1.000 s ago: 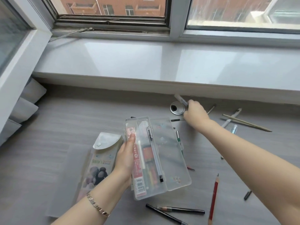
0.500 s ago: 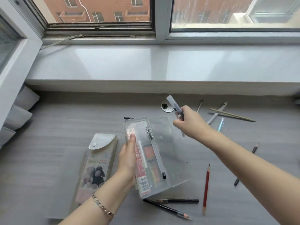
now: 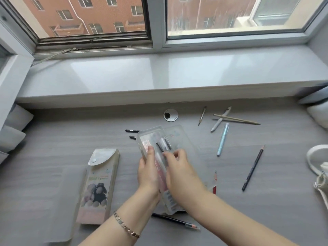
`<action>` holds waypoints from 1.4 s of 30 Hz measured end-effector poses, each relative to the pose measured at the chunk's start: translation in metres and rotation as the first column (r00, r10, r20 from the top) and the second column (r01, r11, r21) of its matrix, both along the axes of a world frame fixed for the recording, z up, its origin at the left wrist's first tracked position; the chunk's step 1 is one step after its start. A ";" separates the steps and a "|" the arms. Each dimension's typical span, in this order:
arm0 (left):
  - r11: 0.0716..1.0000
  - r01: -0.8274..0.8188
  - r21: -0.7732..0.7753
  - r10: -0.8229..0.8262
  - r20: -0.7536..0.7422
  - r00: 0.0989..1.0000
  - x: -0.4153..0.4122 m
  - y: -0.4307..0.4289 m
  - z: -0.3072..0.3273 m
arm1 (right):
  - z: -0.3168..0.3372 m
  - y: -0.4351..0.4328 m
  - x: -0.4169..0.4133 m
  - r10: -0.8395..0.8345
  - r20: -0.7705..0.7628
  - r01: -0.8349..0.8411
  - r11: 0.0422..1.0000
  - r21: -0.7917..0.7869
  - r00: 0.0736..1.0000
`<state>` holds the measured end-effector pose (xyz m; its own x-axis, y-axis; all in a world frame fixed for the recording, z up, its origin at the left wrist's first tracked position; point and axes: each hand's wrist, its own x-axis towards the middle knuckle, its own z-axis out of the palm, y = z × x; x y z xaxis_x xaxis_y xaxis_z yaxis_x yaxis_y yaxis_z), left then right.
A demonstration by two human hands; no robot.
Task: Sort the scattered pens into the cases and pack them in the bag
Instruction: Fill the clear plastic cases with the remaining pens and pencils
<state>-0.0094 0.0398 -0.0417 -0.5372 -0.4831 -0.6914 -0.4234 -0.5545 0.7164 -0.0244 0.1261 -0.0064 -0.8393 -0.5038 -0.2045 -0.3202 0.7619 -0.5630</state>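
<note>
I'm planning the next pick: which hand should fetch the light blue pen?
Probably the right hand. The light blue pen lies on its side of the clear case, while the left hand grips that case.

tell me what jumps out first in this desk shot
Both hands, left hand and right hand, meet over a clear plastic pencil case at centre. Loose pens and pencils lie scattered to the right, notably a light blue pen. A closed pouch-style case lies left.
</note>
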 end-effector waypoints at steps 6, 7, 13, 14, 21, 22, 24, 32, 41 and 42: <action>0.999 0.033 -0.016 -0.033 0.001 0.999 -0.008 0.004 0.001 | -0.014 0.022 -0.007 0.173 -0.152 -0.192 0.973 -0.124 0.973; 0.999 0.051 -0.020 -0.051 0.001 0.999 -0.009 0.005 0.001 | -0.008 0.027 -0.013 0.151 -0.130 -0.175 0.964 -0.201 0.980; 0.990 0.139 -0.022 -0.139 0.021 0.990 -0.014 0.005 -0.003 | -0.027 0.075 -0.114 -0.451 -0.074 0.440 0.889 -0.125 0.890; 0.989 0.145 -0.023 -0.145 0.023 0.989 -0.014 0.005 -0.003 | -0.038 0.083 -0.129 -0.525 -0.032 0.524 0.851 -0.020 0.851; 0.987 0.157 -0.017 -0.156 0.064 0.986 -0.026 0.005 -0.007 | -0.082 0.094 -0.153 -0.637 0.069 0.596 0.749 0.289 0.768; 0.987 0.161 -0.016 -0.160 0.070 0.985 -0.027 0.004 -0.008 | -0.081 0.093 -0.156 -0.645 0.090 0.599 0.745 0.294 0.759; 0.985 0.172 -0.030 -0.170 0.076 0.983 -0.032 0.000 -0.011 | -0.077 0.089 -0.165 -0.654 0.122 0.609 0.746 0.269 0.747; 0.981 0.191 -0.034 -0.187 0.092 0.978 -0.037 -0.010 -0.019 | -0.077 0.075 -0.202 -0.675 0.117 0.638 0.731 0.243 0.728; 0.985 0.167 -0.046 -0.162 0.095 0.982 -0.017 -0.021 -0.021 | -0.026 0.071 -0.152 -0.416 0.495 0.393 0.906 0.157 0.762; 0.987 0.158 -0.039 -0.154 0.092 0.984 -0.014 -0.021 -0.019 | -0.015 0.070 -0.141 -0.376 0.544 0.386 0.917 0.101 0.750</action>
<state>-0.0233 0.0190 -0.0607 -0.5464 -0.4302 -0.7186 -0.5647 -0.4444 0.6954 -0.1658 0.1962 -0.0211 -0.7142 -0.1740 -0.6779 0.3566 0.7430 -0.5664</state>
